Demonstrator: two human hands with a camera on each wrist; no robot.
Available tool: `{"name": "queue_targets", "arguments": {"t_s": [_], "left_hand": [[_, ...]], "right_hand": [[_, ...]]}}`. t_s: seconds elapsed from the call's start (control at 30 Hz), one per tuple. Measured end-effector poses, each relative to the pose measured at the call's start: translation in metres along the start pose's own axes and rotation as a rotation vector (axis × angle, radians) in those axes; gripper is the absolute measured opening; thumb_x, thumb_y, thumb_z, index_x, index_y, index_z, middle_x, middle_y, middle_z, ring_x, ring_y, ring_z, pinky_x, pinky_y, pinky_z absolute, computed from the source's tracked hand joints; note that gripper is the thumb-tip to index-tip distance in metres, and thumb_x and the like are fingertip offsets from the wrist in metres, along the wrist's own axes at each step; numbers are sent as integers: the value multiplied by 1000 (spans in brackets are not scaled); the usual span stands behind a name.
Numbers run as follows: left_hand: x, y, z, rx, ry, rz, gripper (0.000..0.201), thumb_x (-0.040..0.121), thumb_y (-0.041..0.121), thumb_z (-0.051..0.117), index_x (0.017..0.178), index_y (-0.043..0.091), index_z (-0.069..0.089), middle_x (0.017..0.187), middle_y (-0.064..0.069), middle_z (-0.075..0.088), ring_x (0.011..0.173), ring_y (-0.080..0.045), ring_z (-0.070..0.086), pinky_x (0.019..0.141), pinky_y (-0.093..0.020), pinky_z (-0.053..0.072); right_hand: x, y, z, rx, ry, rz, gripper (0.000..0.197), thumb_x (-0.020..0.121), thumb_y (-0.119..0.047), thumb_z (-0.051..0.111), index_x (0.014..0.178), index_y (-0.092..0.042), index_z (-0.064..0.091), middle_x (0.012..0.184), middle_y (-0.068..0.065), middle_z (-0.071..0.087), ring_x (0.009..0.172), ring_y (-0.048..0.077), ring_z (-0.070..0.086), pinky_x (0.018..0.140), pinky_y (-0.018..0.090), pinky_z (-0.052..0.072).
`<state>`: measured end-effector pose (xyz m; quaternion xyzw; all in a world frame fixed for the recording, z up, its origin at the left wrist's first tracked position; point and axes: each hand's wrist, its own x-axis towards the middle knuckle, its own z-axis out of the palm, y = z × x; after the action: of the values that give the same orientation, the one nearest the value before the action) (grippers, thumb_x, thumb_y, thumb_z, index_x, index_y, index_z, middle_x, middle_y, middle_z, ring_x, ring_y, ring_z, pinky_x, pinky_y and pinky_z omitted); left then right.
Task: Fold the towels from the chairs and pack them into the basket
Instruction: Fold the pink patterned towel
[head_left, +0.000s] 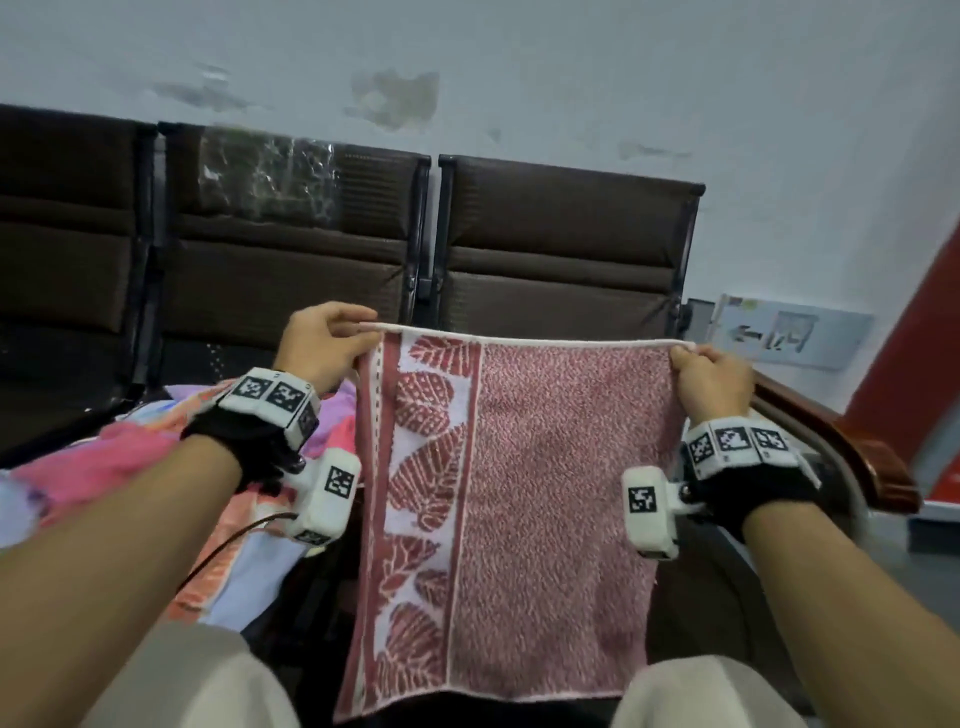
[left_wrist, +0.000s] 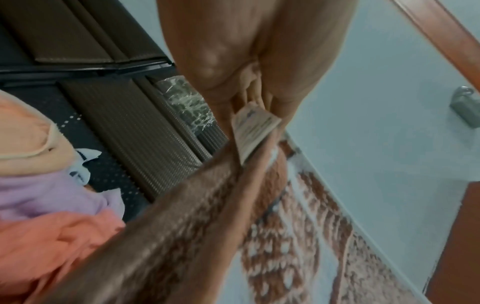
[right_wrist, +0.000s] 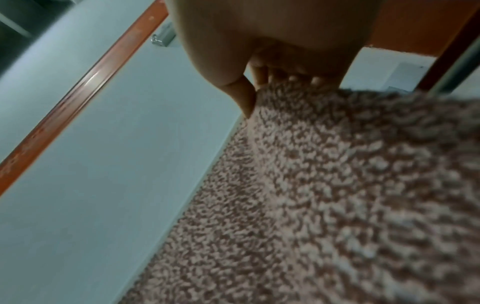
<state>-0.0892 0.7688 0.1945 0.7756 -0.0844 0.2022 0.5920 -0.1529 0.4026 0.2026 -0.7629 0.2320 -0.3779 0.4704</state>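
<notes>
Towel: red towel (head_left: 519, 493) w/ leaf border strip down its left side, hangs flat & upright in front of the person, top hem stretched level, bottom edge loose between the knees. Sits at 6 o'clock of the chairs (head_left: 561, 244).
Left hand (head_left: 324, 348): at 9 o'clock end of the hem, fingers (left_wrist: 249, 82) curled, pinching the corner; a small label sticks out by the pinch in the left wrist view.
Right hand (head_left: 711, 382): at 3 o'clock end, fingers (right_wrist: 244, 96) pinching the other corner, thumb on the near face.
Other towels: pink/orange/lilac pile (head_left: 156, 452) on the seat at 9 o'clock, not folded yet.
Basket: not in view.
Step (my read): opening fold of this towel; packing is far off.
Doing it well: keep hem taut & level so it hangs w/o twist; bring corner to corner so side edges match, border strip lined up; then re-pinch at the new crease before the next halving.
Risk: pinches are shallow, at the very corners, so a corner could slip if pulled too hard; loose bottom edge may swing & skew the fold.
</notes>
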Motion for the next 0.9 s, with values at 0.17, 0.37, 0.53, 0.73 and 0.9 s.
{"name": "queue_targets", "arguments": {"t_s": [0.17,0.37,0.53,0.73,0.9], "left_hand": [[-1,-45,21,12,-55,-120,26,74,-2,74,99,2,70,82,-10,68,70,-13,62,71,-26,55],[-6,-83,55,20,-113,-268,6,83,8,67,81,13,67,84,-14,67,80,-24,62,78,-39,53],[-5,-71,85,-82,-142,-282,5,86,12,63,84,16,64,75,-3,65,62,-13,59,49,-20,43],[-11,-56,98,-300,-146,-308,12,85,9,64,94,13,71,68,1,70,62,-12,66,56,-22,53],[-23,-68,114,-255,-183,-328,17,89,11,61,103,5,68,86,-8,70,68,-12,66,59,-25,53]], "right_hand": [[-5,48,24,-230,-33,3,27,87,-23,59,78,1,68,75,24,61,92,43,59,75,38,42],[-8,90,57,-172,-82,212,25,86,-22,56,93,-4,71,106,22,67,100,39,58,82,35,43],[-6,90,82,-4,-128,244,22,81,-19,58,98,-13,71,92,8,67,88,28,62,81,35,48],[-21,77,76,358,-313,166,29,79,-4,54,69,-20,75,66,-7,70,56,2,60,50,15,46],[-48,65,77,426,-731,181,13,86,-2,61,82,-10,70,63,-2,69,58,6,65,52,21,53]]}}
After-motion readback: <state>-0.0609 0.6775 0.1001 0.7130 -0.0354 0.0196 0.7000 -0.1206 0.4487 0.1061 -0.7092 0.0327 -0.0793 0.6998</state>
